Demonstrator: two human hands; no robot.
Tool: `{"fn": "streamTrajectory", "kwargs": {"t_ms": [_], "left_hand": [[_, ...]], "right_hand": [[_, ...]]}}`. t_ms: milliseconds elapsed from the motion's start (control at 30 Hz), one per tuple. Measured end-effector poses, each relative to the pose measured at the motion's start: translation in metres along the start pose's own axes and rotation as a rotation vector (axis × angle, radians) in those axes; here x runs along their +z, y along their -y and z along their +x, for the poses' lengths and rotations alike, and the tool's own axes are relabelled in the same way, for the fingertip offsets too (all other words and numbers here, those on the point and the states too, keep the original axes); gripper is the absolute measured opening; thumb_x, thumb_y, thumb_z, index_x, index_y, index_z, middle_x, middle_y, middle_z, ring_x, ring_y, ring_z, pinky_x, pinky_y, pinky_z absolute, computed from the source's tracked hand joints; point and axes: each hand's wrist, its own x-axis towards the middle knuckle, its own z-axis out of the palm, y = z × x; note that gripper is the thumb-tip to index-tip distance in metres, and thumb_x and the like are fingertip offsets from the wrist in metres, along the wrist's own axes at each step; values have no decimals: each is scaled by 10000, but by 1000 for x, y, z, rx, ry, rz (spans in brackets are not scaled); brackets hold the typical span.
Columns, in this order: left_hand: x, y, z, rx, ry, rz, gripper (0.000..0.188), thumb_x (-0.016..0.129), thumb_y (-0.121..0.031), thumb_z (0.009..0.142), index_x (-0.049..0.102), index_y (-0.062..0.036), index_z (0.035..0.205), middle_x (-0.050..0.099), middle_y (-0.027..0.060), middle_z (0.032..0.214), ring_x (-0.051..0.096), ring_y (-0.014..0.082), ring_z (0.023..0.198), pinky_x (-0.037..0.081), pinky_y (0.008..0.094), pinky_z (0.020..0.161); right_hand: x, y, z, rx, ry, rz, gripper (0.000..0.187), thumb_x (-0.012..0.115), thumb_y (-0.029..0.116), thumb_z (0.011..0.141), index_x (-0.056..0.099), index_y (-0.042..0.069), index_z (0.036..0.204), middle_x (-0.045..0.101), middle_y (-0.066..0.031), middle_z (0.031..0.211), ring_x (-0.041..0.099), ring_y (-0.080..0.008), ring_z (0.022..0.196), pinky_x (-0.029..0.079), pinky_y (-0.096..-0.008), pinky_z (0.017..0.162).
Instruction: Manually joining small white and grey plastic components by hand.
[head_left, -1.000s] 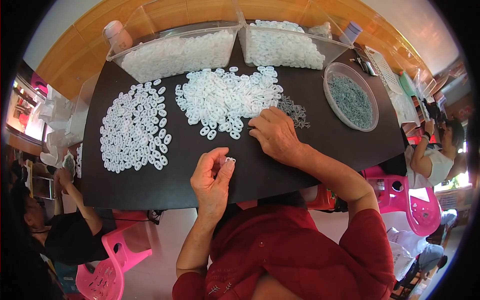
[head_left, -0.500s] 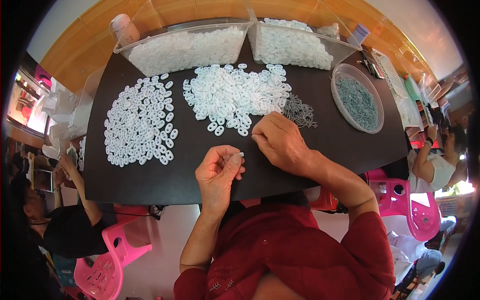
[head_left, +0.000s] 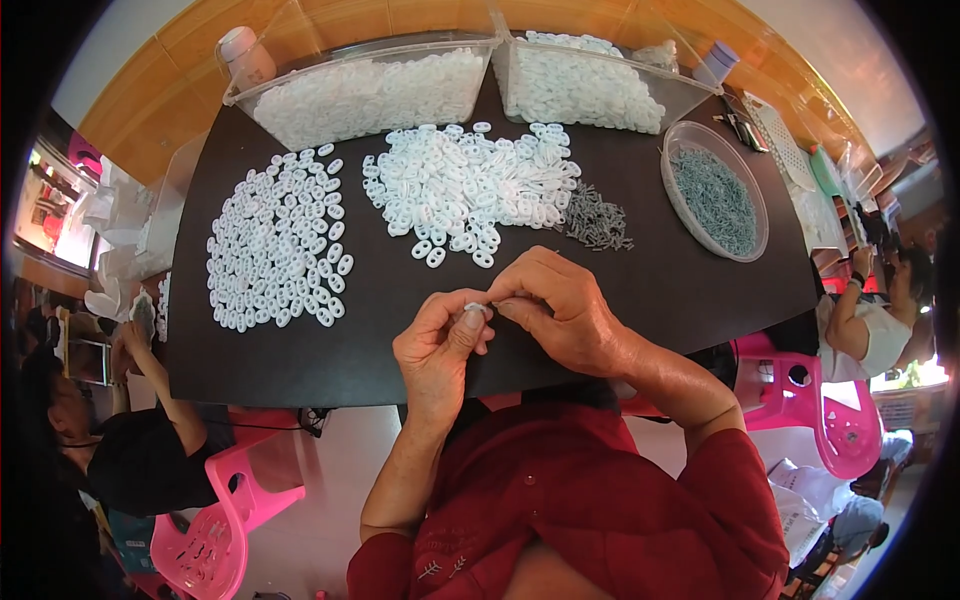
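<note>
My left hand (head_left: 437, 335) is closed, with a small white plastic piece (head_left: 475, 308) pinched between thumb and forefinger. My right hand (head_left: 560, 312) is closed too, its thumb and fingertips pressed together right beside that piece; whatever they hold is too small to make out. Beyond my hands lies a heap of white oval two-holed pieces (head_left: 470, 185). Against its right side rests a small pile of grey screw-like pins (head_left: 597, 218). On the left a flatter spread of similar white ovals (head_left: 270, 250) covers part of the dark table (head_left: 290, 365).
Two clear bins (head_left: 375, 100) (head_left: 590, 90) full of white pieces stand at the back. A round clear tub (head_left: 715, 195) of grey-green pins sits at the right, near pliers (head_left: 742, 125). People work at both sides, near pink chairs (head_left: 215, 520) (head_left: 835, 425).
My right hand has moved from beside the pin pile toward me and left, so its fingertips now meet the white piece. My left hand stays almost in place.
</note>
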Motion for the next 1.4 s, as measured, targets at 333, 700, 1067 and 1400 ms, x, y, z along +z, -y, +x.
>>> {"fn": "streamTrajectory", "kwargs": {"t_ms": [333,700,1067,1400], "left_hand": [[-1,4,-4,20,-12,116,147,626,-72,888,653,22,997,602,36,824,544,77,660,430,192,557],[-2,0,-7,12,1,221,128,616,-85,898,652,17,966,553,6,807,514,52,654,411,178,556],[1,-1,-7,92,11,327,121,621,-76,894,642,37,933,539,19,782,502,64,638,417,196,565],[0,6,-9,226,-8,448,105,629,-60,882,642,35,922,537,39,715,500,85,578,400,223,505]], "right_hand": [[2,4,-2,134,10,54,141,652,-40,772,619,34,887,554,-43,768,534,-126,654,436,-260,578],[3,2,-2,63,25,-14,140,663,-30,760,602,38,865,524,-42,732,517,-143,615,419,-277,536],[3,-1,-1,80,54,31,135,662,-23,765,604,40,870,535,-52,740,528,-146,623,426,-275,548],[10,1,-2,128,35,58,121,649,-4,726,567,35,805,565,-91,693,572,-261,654,456,-358,579]]}}
